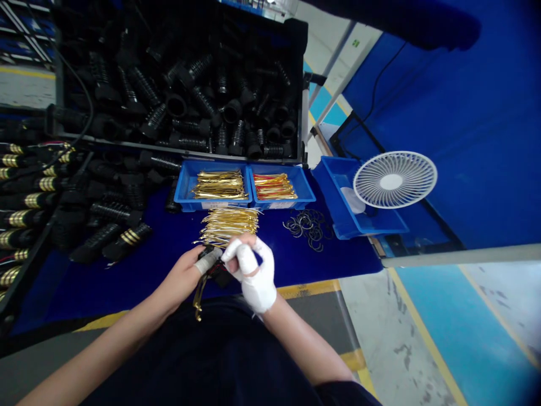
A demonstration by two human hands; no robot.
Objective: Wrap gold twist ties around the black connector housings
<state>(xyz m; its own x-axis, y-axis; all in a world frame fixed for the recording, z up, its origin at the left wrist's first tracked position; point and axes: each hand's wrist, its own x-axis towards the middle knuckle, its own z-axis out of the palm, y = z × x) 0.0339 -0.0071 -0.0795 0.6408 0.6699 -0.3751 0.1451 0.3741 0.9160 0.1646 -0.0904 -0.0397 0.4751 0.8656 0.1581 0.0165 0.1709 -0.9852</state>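
Note:
My left hand [190, 269], its thumb wrapped in pale tape, is closed around a small black part [220, 275] at the table's front edge. Thin gold strips [198, 293] hang down from under that hand. My right hand [256, 273], in a white glove that leaves some finger skin bare, is pinched close against the black part; whatever its fingertips hold is hidden. Just beyond both hands lies a pile of gold and white strips [230, 224] on the blue tabletop [270, 259].
Behind the pile stand two blue trays of strips, one gold [220, 185], one red and gold [274, 186]. Black rings [310, 226] lie to the right, near a white fan [395, 179]. A large black crate [181, 151] holds ribbed black parts; gold-banded parts [127, 239] lie left.

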